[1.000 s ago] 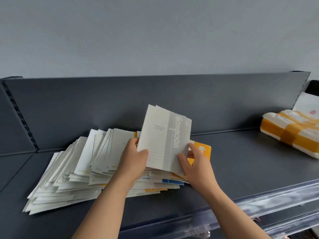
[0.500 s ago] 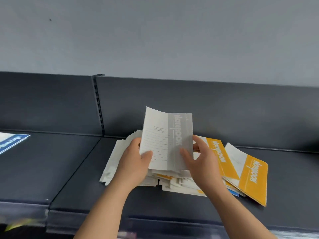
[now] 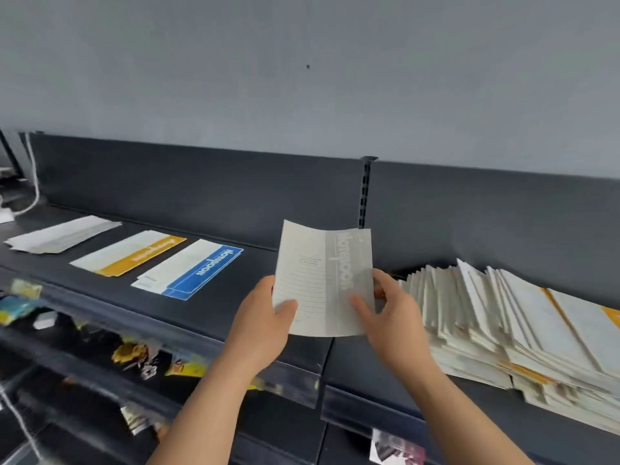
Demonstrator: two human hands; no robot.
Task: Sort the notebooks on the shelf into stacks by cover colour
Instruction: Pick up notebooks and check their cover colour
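The likeliest slip, as I judge it, is a misfile. The grey-banded soft paper notebook (image 3: 323,280) is pale, and the low pile of grey-and-white notebooks (image 3: 63,233) it seems to belong with lies toward the far left end of the dark metal shelf (image 3: 235,313), beyond the yellow-banded pile (image 3: 129,253) and the blue-banded pile (image 3: 189,270). A short reach could drop it on the wrong colour, or a forearm could nudge the blue pile, which sits close to the shelf's front edge. The cover is limp and bows at the top, so a loose pinch might let it slide out. At the right, the fanned heap of unsorted notebooks (image 3: 503,323) leans forward, and a knock could spill it. The left hand (image 3: 260,325) pinches the notebook's lower left edge, thumb in front and fingers behind. The right hand (image 3: 391,317) pinches the right side, thumb on the grey band. The notebook is held upright in the air over the shelf's front edge, between heap and sorted piles. Its white half shows ruled lines, and pale lettering runs up the band.
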